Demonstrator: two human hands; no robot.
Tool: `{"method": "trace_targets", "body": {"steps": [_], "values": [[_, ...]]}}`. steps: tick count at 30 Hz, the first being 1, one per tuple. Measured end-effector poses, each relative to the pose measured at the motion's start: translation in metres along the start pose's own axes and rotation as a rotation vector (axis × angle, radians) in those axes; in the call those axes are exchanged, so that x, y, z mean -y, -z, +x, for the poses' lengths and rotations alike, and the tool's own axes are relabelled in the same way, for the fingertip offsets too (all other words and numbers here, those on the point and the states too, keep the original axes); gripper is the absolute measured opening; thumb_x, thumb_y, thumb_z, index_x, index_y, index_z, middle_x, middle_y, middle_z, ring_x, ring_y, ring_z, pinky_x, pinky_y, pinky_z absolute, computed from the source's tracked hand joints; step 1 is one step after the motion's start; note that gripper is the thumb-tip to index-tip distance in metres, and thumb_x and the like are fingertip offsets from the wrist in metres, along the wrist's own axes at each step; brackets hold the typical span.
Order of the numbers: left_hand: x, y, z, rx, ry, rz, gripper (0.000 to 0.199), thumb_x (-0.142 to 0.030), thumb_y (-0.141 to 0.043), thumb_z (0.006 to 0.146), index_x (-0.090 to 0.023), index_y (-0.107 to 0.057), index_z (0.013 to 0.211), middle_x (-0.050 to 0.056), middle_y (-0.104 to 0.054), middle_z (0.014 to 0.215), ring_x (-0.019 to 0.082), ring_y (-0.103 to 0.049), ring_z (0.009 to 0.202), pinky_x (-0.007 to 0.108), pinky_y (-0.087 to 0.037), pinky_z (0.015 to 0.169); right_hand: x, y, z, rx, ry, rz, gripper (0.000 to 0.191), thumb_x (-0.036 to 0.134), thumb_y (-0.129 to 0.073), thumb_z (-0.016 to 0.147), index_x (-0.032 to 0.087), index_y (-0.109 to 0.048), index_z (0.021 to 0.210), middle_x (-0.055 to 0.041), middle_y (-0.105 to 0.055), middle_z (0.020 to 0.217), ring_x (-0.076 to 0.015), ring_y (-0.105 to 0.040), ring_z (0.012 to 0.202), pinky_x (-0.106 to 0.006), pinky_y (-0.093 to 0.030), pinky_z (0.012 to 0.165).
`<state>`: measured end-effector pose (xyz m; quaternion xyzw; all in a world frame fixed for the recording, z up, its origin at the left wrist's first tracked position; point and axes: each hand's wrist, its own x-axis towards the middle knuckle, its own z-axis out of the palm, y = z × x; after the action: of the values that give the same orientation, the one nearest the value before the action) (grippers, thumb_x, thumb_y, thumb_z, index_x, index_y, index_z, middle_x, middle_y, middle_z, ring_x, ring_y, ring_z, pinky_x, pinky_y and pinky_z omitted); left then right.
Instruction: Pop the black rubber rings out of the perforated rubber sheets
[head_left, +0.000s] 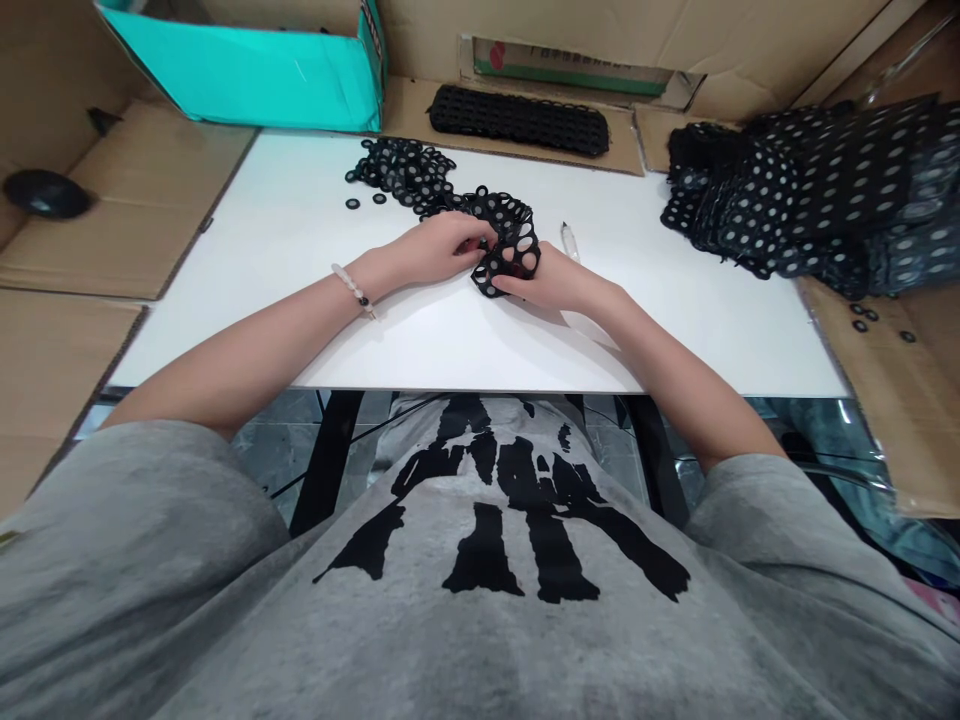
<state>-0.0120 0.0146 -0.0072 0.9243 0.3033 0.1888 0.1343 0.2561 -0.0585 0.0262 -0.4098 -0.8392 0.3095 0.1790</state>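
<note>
A floppy black rubber-like sheet with round holes (491,268), some filled with grey-centred discs, is bunched up over the white table. My right hand (559,280) grips its right edge, thumb in front and fingers behind, with skin showing through the open holes. On the sheet's left side, my left hand (442,245) has its fingers curled in against it; what its fingertips pinch is partly hidden. Just beyond my left hand lies a heap of small black ring-shaped pieces with grey middles (405,170). A slim clear tool with a dark tip (570,242) rests beside my right hand.
A turquoise box (262,75) stands at the back left. Behind the table (675,330) lies a black holed bundle (517,120) on cardboard. Dotted black sheets (757,195) are stacked at the right, with loose rings (862,318) nearby. A black oval object (46,193) sits far left.
</note>
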Motion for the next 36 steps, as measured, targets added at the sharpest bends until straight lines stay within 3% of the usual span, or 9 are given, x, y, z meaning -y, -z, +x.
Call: {"method": "trace_targets", "body": {"steps": [12, 23, 29, 36], "values": [[-0.002, 0.0, 0.001, 0.011, 0.031, -0.016, 0.039, -0.025, -0.064, 0.109, -0.022, -0.088, 0.139, 0.011, -0.087, 0.113, 0.033, -0.081, 0.115, 0.046, -0.059, 0.114, -0.003, -0.001, 0.001, 0.018, -0.002, -0.002, 0.033, 0.052, -0.078, 0.111, 0.027, -0.06, 0.101, -0.0013, -0.06, 0.088, -0.0274, -0.058, 0.097, -0.05, -0.06, 0.102], [-0.008, 0.003, 0.002, -0.012, 0.021, -0.018, 0.033, -0.027, -0.067, 0.108, -0.023, -0.088, 0.132, 0.009, -0.086, 0.102, 0.032, -0.082, 0.109, 0.043, -0.062, 0.107, 0.008, 0.001, 0.0, 0.011, -0.035, 0.006, 0.034, 0.05, -0.078, 0.108, 0.028, -0.056, 0.095, 0.0, -0.058, 0.082, -0.0267, -0.055, 0.092, -0.047, -0.059, 0.096], [-0.013, 0.006, 0.003, 0.028, 0.079, 0.004, 0.034, -0.026, -0.067, 0.108, -0.021, -0.088, 0.135, 0.013, -0.087, 0.109, 0.034, -0.082, 0.112, 0.046, -0.061, 0.11, 0.006, 0.0, -0.001, 0.003, -0.047, 0.021, 0.031, 0.046, -0.081, 0.107, 0.028, -0.058, 0.097, -0.0009, -0.058, 0.085, -0.0272, -0.056, 0.095, -0.048, -0.059, 0.098], [-0.005, 0.002, 0.001, 0.016, 0.041, 0.0, 0.038, -0.026, -0.065, 0.109, -0.022, -0.088, 0.139, 0.011, -0.088, 0.112, 0.032, -0.082, 0.116, 0.044, -0.06, 0.114, 0.009, 0.002, -0.001, 0.006, -0.059, 0.02, 0.026, 0.04, -0.079, 0.107, 0.027, -0.059, 0.096, -0.0005, -0.06, 0.086, -0.0259, -0.055, 0.093, -0.046, -0.056, 0.098]]}}
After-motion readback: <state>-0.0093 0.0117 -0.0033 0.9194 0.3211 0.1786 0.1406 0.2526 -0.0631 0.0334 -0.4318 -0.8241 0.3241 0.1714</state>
